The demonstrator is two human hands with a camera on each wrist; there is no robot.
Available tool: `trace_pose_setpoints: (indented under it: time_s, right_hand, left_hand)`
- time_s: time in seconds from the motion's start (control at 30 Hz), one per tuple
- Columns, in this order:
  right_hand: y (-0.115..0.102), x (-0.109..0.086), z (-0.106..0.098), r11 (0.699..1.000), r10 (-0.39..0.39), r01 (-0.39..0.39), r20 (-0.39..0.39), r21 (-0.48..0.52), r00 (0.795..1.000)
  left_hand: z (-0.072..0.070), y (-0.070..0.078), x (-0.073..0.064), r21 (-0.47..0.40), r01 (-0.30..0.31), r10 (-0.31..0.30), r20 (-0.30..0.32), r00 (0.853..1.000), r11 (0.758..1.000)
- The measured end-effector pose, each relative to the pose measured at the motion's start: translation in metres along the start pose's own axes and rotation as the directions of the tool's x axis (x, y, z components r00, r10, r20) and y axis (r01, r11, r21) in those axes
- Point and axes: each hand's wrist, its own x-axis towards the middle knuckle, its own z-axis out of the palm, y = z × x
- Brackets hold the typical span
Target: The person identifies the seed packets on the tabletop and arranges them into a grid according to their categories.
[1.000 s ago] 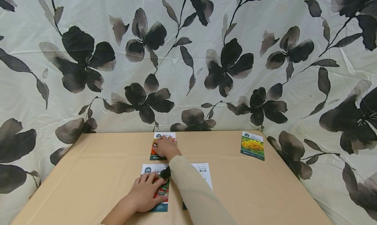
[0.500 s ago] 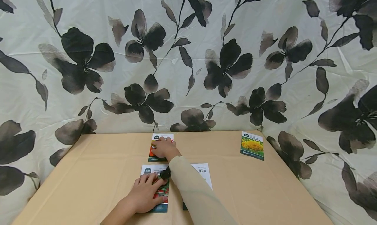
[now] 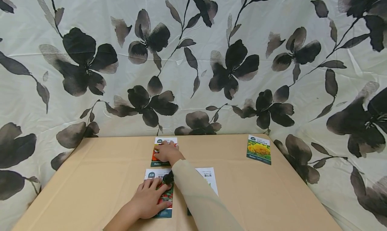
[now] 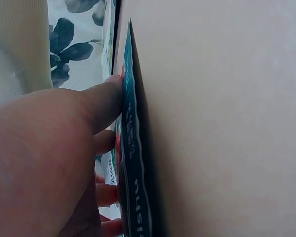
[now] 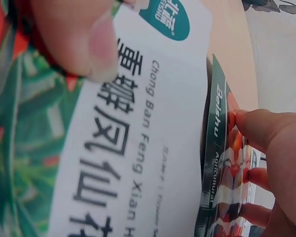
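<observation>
My left hand (image 3: pixel 148 199) lies over a seed packet (image 3: pixel 160 213) with a white top and a red-and-green flower picture. In the left wrist view its thumb and fingertips rest on the face of that packet (image 4: pixel 134 148), whose near edge stands slightly off the table. Farther off, my right hand (image 3: pixel 168 153) covers much of a second seed packet (image 3: pixel 158 163), red with a dark green bottom strip. The right wrist view has the right thumb and fingertips touching this packet's face (image 5: pixel 213 148), with the white part of the first packet (image 5: pixel 175 118) close in front.
Partly under the right sleeve (image 3: pixel 201 194) lies a third, white-topped packet (image 3: pixel 209 177). A packet with yellow flowers (image 3: pixel 259 148) sits at the far right of the tan table (image 3: pixel 90 177). Behind the table hangs a flower-printed cloth (image 3: pixel 187 79).
The right hand and the far packet under it have slid slightly to the left and a little nearer. The left hand and its packet have stayed in place.
</observation>
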Motion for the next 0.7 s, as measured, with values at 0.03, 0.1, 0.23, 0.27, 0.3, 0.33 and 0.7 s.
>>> trace_pose_setpoints:
  time_s: [0.03, 0.1, 0.23, 0.27, 0.3, 0.33, 0.7]
  right_hand:
    - [0.000, 0.001, 0.000, 1.000, 0.003, -0.003, -0.001, 0.003, 1.000]
    - [-0.001, 0.001, -0.001, 1.000, 0.005, -0.005, -0.004, 0.005, 1.000]
    - [-0.003, 0.001, -0.003, 1.000, 0.008, -0.008, -0.015, 0.004, 1.000]
    - [-0.004, 0.000, -0.003, 1.000, 0.009, -0.009, -0.016, 0.004, 1.000]
    - [-0.004, 0.000, -0.004, 1.000, 0.010, -0.010, -0.015, 0.005, 1.000]
    - [-0.005, 0.000, -0.004, 1.000, 0.013, -0.013, -0.014, 0.007, 1.000]
    - [-0.011, 0.006, -0.003, 0.999, 0.035, -0.035, -0.018, 0.027, 0.999]
  left_hand:
    - [0.000, 0.000, 0.000, -0.003, 0.002, -0.002, 0.002, 1.000, 1.000]
    - [0.002, -0.002, 0.001, -0.003, -0.006, 0.006, -0.002, 1.000, 1.000]
    - [0.009, -0.009, 0.005, 0.021, -0.027, 0.027, -0.031, 0.999, 0.999]
    - [0.011, -0.010, 0.005, 0.028, -0.034, 0.035, -0.039, 0.999, 0.999]
    - [0.013, -0.012, 0.006, 0.035, -0.037, 0.039, -0.044, 0.998, 0.999]
    - [0.014, -0.013, 0.006, 0.038, -0.039, 0.041, -0.047, 0.998, 0.999]
    - [-0.001, -0.008, 0.003, 0.019, -0.025, 0.026, -0.001, 1.000, 0.999]
